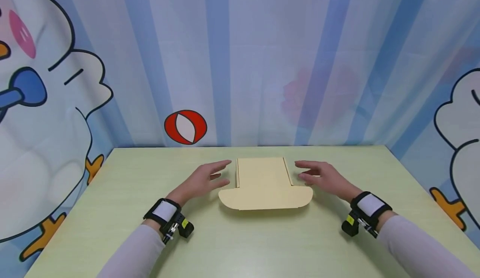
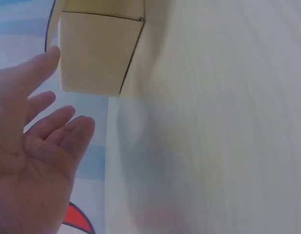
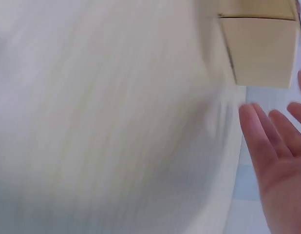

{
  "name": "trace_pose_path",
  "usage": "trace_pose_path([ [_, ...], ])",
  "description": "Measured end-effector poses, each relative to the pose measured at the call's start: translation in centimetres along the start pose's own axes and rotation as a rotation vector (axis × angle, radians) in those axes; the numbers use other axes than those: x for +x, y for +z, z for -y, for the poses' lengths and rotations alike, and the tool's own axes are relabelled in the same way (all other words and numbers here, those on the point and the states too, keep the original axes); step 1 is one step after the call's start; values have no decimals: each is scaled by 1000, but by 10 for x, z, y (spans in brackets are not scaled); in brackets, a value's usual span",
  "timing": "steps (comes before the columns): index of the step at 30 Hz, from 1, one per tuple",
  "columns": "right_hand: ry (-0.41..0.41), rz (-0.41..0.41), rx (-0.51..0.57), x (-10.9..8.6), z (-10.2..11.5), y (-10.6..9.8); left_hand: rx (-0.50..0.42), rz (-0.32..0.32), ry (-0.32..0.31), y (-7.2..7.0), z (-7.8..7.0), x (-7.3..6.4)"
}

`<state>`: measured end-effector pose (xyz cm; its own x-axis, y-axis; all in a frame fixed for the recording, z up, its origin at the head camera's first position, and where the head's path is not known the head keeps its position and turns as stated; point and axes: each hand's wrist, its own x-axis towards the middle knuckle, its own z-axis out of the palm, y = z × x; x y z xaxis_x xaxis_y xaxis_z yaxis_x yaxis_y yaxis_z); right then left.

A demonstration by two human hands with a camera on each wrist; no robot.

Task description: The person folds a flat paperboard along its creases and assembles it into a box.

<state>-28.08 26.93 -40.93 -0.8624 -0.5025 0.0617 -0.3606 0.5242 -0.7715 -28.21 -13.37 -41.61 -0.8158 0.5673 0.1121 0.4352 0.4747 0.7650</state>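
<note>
A tan cardboard box (image 1: 264,178) sits on the table, a wide flap with rounded corners (image 1: 265,197) extending from its near side toward me. Its side wall (image 2: 99,53) shows in the left wrist view, and the opposite wall (image 3: 262,51) in the right wrist view. To the left of the box is my left hand (image 1: 205,179), fingers spread and relaxed, holding nothing. My right hand (image 1: 325,177) hovers at the other side, fingers loosely extended toward the box and likewise holding nothing. A small gap separates each hand from the box in the head view.
The pale wood-look table (image 1: 262,244) stretches around the box and ends at its back edge. Behind it hangs a blue striped cloth backdrop (image 1: 243,61) printed with cartoon figures and a red-and-white ball (image 1: 170,128). Each wrist wears a strapped camera (image 1: 185,227).
</note>
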Motion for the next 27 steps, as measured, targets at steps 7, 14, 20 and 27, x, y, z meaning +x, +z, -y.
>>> trace_pose_path([
  [7,86,165,349,9,-3,12,-212,102,-62,5,-1,11],
  [14,110,156,426,13,0,20,-332,80,-87,8,3,14],
  [20,150,175,518,15,3,21,-384,22,-122,11,7,14],
  [27,186,213,581,15,4,10,-360,-4,-121,12,7,12],
])
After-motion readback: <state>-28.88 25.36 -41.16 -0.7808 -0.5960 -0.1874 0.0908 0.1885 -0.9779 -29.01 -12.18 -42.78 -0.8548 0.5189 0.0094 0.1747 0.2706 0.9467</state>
